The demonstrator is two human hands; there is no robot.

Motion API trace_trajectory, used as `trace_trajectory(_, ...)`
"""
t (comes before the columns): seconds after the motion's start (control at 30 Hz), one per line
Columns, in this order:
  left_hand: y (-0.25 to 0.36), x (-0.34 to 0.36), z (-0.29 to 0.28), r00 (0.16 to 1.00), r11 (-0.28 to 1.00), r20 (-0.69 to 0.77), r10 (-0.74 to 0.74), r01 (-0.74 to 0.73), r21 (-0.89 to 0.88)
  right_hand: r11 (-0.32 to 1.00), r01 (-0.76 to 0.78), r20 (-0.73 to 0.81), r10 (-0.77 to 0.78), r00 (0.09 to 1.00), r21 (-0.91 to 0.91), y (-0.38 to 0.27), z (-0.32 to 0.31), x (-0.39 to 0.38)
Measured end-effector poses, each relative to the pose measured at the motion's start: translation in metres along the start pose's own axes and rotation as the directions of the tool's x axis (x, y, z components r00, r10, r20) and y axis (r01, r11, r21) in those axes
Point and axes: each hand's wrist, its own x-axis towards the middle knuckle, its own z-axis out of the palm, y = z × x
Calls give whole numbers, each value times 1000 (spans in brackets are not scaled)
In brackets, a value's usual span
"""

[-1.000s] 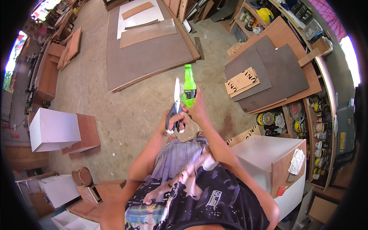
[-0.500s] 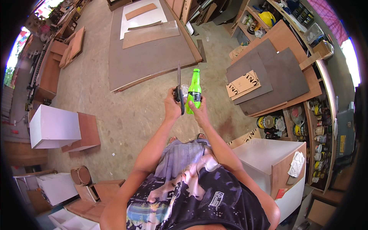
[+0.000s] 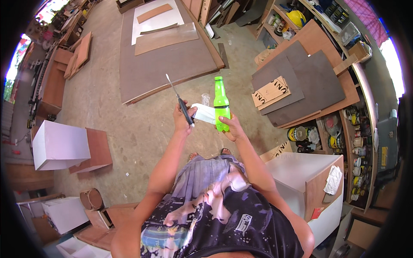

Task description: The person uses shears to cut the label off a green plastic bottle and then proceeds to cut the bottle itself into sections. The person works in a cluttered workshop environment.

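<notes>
My left hand (image 3: pixel 183 118) is closed around black-handled scissors (image 3: pixel 185 111), blades tilted up to the left; its thumb also pinches one end of a white strip (image 3: pixel 204 114). The strip stretches across to a bright green plastic bottle (image 3: pixel 220 96), which has a narrow dark band around its middle. My right hand (image 3: pixel 229 125) grips the bottle near its base, upright, thumb across the front. Just beyond the strip is a crumpled clear item (image 3: pixel 205 98); whether it rests on the floor I cannot tell.
Stacked boards (image 3: pixel 159 73) lie on the concrete floor (image 3: pixel 129 142) ahead, with more panels (image 3: pixel 327 77) at right beside cluttered shelves (image 3: pixel 357 163). A white cabinet (image 3: pixel 297 172) stands close on my right, white and brown boxes (image 3: pixel 60 144) at left, and wooden pieces (image 3: pixel 120 213) at lower left.
The scissors have swung leftward and tilted. My hands have moved apart, and the white strip now stretches between them, while the bottle's dark label appears reduced to a narrow band.
</notes>
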Motion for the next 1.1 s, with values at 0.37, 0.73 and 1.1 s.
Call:
trace_trajectory(0.37,-13,-7,11,987,973,85,-135,149,-177,978,208,-140,-200,970,38,23,8,11)
trace_trajectory(0.73,-28,79,-30,926,741,109,-362,357,-569,987,-54,113,72,991,-152,24,41,-24)
trace_trajectory(1.1,61,132,0,981,809,59,-182,184,-558,875,-236,136,318,938,-422,-6,-18,-82)
